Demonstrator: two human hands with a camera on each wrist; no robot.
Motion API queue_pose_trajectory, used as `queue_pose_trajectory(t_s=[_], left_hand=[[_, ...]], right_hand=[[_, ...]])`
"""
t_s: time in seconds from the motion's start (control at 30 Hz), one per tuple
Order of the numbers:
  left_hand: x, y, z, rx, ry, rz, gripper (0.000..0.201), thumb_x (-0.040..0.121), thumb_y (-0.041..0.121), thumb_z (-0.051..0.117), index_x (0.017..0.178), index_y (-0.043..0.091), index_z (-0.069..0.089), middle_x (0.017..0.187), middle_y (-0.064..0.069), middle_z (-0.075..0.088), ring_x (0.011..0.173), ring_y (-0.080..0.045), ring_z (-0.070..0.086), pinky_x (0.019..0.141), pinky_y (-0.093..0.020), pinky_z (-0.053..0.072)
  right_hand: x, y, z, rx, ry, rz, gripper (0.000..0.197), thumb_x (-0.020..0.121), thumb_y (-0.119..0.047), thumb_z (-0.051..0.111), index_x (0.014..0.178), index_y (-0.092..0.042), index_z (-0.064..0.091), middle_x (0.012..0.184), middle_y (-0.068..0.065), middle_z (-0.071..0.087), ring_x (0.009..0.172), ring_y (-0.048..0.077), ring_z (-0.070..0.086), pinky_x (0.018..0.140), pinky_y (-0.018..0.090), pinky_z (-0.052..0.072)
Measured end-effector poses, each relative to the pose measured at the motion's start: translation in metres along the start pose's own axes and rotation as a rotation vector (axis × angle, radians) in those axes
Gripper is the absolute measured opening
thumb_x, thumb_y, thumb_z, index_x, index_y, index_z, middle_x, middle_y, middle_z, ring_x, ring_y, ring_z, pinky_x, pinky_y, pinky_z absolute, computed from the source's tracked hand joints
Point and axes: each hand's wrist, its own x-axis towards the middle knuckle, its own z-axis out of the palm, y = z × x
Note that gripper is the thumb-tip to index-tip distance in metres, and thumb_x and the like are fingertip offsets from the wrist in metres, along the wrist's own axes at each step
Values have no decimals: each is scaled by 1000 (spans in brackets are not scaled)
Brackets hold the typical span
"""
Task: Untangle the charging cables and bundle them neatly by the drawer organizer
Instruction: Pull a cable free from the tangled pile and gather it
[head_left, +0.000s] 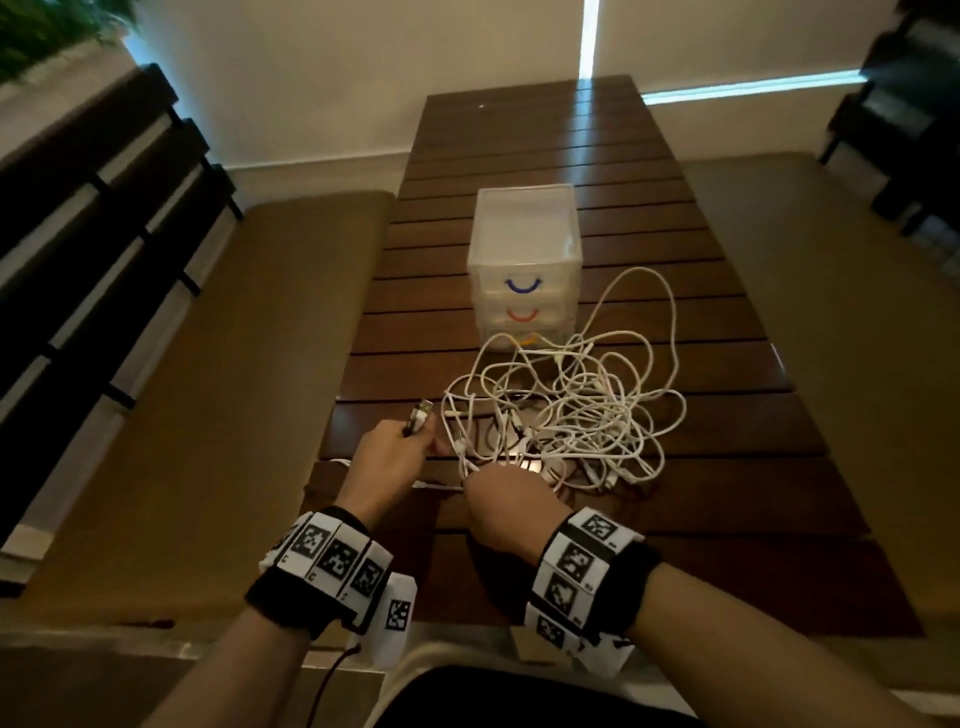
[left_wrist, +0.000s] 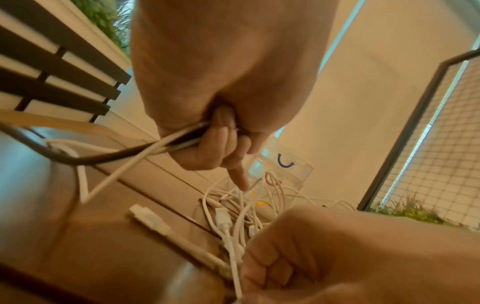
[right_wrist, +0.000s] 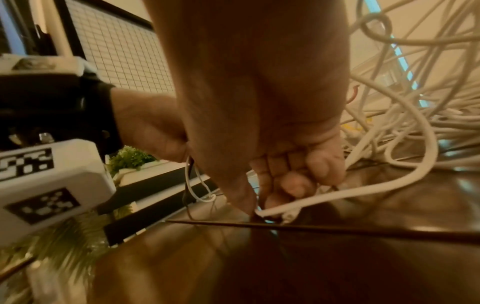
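A tangle of white charging cables (head_left: 566, 415) lies on the slatted wooden table (head_left: 727, 467), just in front of a clear plastic drawer organizer (head_left: 522, 260) with blue and red handles. My left hand (head_left: 395, 457) grips a few cable ends, with USB plugs (head_left: 418, 415) sticking up out of the fist. The left wrist view shows white and dark cables (left_wrist: 166, 146) running through its curled fingers, the index finger pointing down. My right hand (head_left: 498, 499) sits at the near edge of the tangle. Its thumb and fingers pinch a white cable (right_wrist: 311, 199) against the table.
Cushioned benches (head_left: 234, 415) flank the table on both sides, with a dark slatted backrest (head_left: 93, 234) at the left. A loose white connector (left_wrist: 148, 218) lies on the table near my left hand. The far half of the table (head_left: 545, 135) lies behind the organizer.
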Motion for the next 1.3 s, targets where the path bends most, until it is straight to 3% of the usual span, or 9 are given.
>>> queue_pose_trajectory(t_s=[0.2, 0.3, 0.4, 0.63, 0.73, 0.9, 1.03, 1.2, 1.3], left_hand=[[-7, -17, 3, -23, -50, -68, 47, 100, 38, 47, 67, 19, 74, 48, 9, 58, 58, -14, 51, 56, -30, 35], [-5, -15, 3, -48, -4, -35, 47, 99, 45, 46, 72, 20, 75, 68, 4, 70, 76, -18, 63, 73, -34, 46], [-1, -4, -2, -9, 116, 6, 47, 99, 49, 42, 77, 15, 66, 74, 0, 66, 79, -21, 61, 70, -34, 42], [7, 10, -4, -284, 103, -2, 53, 99, 50, 42, 68, 19, 72, 63, 3, 71, 50, 4, 57, 60, -28, 45], [10, 11, -4, -390, 70, 34, 48, 96, 52, 47, 76, 20, 75, 73, 3, 75, 77, -9, 70, 80, -35, 52], [14, 10, -7, -499, -32, 13, 48, 89, 56, 56, 88, 11, 74, 61, 8, 63, 47, -1, 51, 49, -20, 37], [22, 16, -10, -560, -2, 18, 43, 94, 52, 51, 75, 18, 69, 61, 0, 56, 50, -10, 48, 47, -25, 38], [37, 27, -12, -728, 114, 30, 56, 101, 48, 40, 71, 10, 68, 81, -8, 75, 75, -19, 70, 67, -31, 56], [44, 32, -17, -830, 90, 22, 51, 101, 47, 40, 70, 12, 62, 62, -4, 68, 71, -23, 70, 67, -33, 56]], right_hand=[[-4, 3, -4, 171, 47, -60, 17, 91, -21, 54, 100, -7, 60, 100, 16, 65, 95, 34, 63, 68, 32, 43], [-2, 2, -14, 255, 145, -22, 23, 91, -22, 52, 109, -9, 58, 104, 17, 65, 96, 34, 63, 71, 34, 47], [2, 2, -26, 325, 262, 39, 22, 92, -21, 48, 108, -10, 57, 101, 15, 66, 93, 33, 63, 70, 35, 46], [9, 6, -35, 522, 391, 64, 19, 89, -17, 52, 106, -16, 61, 87, 5, 70, 87, 25, 65, 72, 36, 50], [14, 7, -33, 546, 404, -7, 24, 92, -15, 52, 113, -21, 62, 89, 1, 70, 80, 20, 64, 68, 30, 46], [18, 8, -33, 654, 450, -124, 26, 97, -8, 51, 119, -17, 62, 99, -5, 67, 85, 5, 58, 80, 30, 51], [32, 10, -31, 636, 448, -137, 25, 98, -21, 54, 120, -29, 62, 109, -2, 71, 89, 13, 65, 81, 36, 53], [38, 18, -42, 597, 387, -84, 25, 103, -32, 47, 102, -17, 67, 76, -2, 63, 69, 10, 57, 64, 31, 43], [39, 27, -47, 562, 324, -87, 39, 104, -37, 44, 91, -12, 70, 69, -7, 60, 64, 0, 56, 61, 20, 39]])
